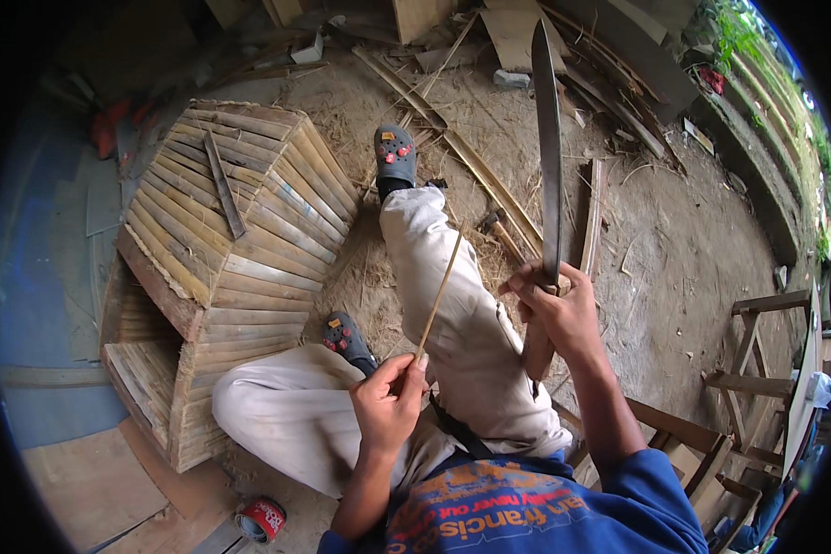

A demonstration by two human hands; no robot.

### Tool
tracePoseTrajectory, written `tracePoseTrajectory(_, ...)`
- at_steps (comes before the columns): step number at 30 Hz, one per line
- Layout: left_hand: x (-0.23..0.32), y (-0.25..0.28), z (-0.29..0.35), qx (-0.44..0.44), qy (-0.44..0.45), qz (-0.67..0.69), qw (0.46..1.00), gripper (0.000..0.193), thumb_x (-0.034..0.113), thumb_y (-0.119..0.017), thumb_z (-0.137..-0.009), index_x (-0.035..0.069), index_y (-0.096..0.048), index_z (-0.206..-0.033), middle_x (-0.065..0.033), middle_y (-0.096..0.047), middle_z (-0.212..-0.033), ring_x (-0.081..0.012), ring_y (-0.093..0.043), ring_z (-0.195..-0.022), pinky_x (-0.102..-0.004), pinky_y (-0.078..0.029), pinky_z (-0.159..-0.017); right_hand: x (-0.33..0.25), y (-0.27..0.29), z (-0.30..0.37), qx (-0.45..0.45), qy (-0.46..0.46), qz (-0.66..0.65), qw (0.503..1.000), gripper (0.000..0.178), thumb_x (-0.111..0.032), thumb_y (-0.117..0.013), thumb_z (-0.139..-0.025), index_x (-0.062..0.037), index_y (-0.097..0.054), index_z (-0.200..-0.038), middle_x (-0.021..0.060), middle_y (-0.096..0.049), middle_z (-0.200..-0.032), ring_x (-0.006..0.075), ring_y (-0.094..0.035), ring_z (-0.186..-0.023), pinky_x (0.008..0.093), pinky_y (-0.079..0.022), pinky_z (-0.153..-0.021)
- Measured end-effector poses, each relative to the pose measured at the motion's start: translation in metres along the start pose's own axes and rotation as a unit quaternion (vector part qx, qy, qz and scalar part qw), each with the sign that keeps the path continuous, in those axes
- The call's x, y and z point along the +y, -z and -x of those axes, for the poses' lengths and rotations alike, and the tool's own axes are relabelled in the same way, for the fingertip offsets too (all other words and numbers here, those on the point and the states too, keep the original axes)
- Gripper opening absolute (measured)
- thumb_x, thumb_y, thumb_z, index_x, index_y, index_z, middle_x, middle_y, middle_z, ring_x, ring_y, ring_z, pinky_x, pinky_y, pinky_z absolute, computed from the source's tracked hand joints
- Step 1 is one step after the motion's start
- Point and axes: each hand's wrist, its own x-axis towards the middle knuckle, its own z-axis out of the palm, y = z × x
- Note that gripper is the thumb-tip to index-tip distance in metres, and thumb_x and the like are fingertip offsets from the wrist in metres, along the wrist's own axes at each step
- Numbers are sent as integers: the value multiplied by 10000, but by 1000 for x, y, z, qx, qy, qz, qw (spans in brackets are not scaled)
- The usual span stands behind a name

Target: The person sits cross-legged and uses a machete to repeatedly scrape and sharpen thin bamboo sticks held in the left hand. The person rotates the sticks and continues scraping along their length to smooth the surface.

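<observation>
My left hand (392, 403) pinches the lower end of a thin bamboo stick (443, 286) between thumb and fingers. The stick slants up over my outstretched leg (439, 277). To its right, my right hand (563, 309) is closed round a machete near where the blade meets the handle. The long, dark machete blade (549, 138) points away from me, close to upright in the picture. Its brown wooden handle (537, 351) shows below my fingers, beside my thigh. The blade and the stick are apart.
A bamboo-slat structure (268, 212) with a dark opening stands at my left, a loose strip (222, 185) on top. A hammer-like tool (505, 238) lies past my knee beside long bamboo pieces (489, 185). A red can (260, 520) sits lower left; wooden frames (757, 383) stand right.
</observation>
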Motion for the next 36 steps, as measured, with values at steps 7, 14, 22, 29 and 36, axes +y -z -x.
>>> tracePoseTrajectory(7,1,-12,-5,-6,23,42,999,124,98,-746,-928,-22,-717,-915,-12,-681,-658,-31,-599,-596,-213,-458,-545,-33,-41,-16,-58,-25,-27,998,161,-82,-749,-896,18,-705,-1014,83,-751,-878,73,-592,-644,234,-478,-559)
tracePoseTrajectory(14,22,-16,-21,-88,92,178,976,172,149,-637,-1009,-20,-669,-1022,-67,-671,-737,-67,-527,-543,-206,-403,-488,-47,-45,-25,-89,-13,34,995,172,-71,-712,-856,0,-724,-1012,47,-751,-838,80,-608,-652,261,-490,-575)
tracePoseTrajectory(22,35,-21,-57,-87,117,283,948,124,142,-652,-997,22,-645,-967,-36,-600,-722,-45,-403,-461,-193,-270,-392,-51,-54,-47,8,222,110,969,211,-133,-796,-834,5,-725,-976,90,-711,-766,124,-620,-664,317,-506,-639)
tracePoseTrajectory(29,23,-5,-53,-38,142,304,941,106,114,-682,-974,13,-653,-956,-67,-647,-757,-59,-464,-479,-201,-311,-406,-48,-44,-58,21,95,61,993,222,-174,-760,-908,2,-705,-1032,55,-698,-737,58,-576,-593,240,-436,-500)
tracePoseTrajectory(36,20,11,-54,-13,148,338,929,116,121,-675,-988,12,-636,-986,-72,-650,-777,-58,-497,-489,-198,-330,-410,-21,-51,-44,-28,171,37,984,438,-371,-497,-1083,27,-647,-980,17,-595,-673,87,-549,-602,255,-437,-557)
